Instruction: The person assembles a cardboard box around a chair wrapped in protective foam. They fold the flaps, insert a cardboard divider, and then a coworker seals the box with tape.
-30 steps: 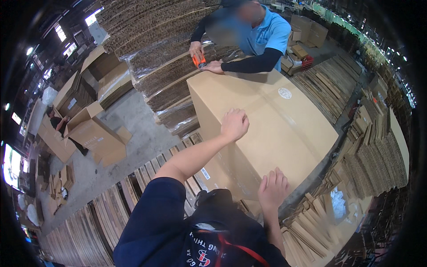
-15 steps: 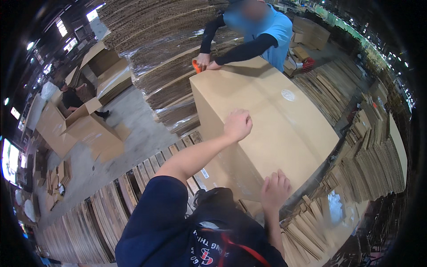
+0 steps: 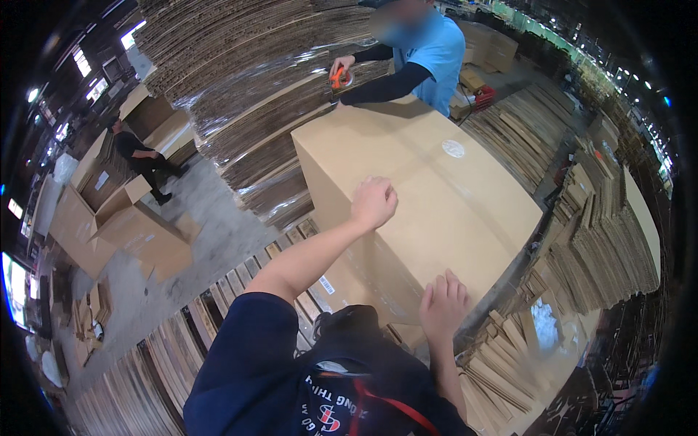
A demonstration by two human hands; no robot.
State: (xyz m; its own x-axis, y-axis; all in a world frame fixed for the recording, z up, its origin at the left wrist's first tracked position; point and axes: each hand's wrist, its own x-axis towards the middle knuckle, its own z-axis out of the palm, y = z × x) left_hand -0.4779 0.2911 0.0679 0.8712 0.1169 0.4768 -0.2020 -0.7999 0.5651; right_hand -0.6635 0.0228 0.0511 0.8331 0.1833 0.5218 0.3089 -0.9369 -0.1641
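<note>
A large brown cardboard box (image 3: 458,211) with a round pale sticker stands in front of me, its top flaps closed. My left hand (image 3: 375,203) rests on its top by the left edge, fingers curled in and nothing visible in them. At the near edge, my right hand (image 3: 443,305) lies on the top with fingers stretched out. Across the box, a co-worker in a light blue shirt holds an orange tape dispenser (image 3: 340,77) in one raised hand, while the other hand touches the far left corner.
Tall stacks of flattened cardboard (image 3: 254,80) rise behind the box on the left. Wooden slats (image 3: 167,363) run along my left. More cardboard stacks (image 3: 611,240) stand at right. Another person (image 3: 142,156) in dark clothes is beside open boxes (image 3: 138,225) at far left.
The co-worker has lifted the orange tape dispenser up from the box's far left corner. The distant person at left now stands more upright. My hands keep their places on the box.
</note>
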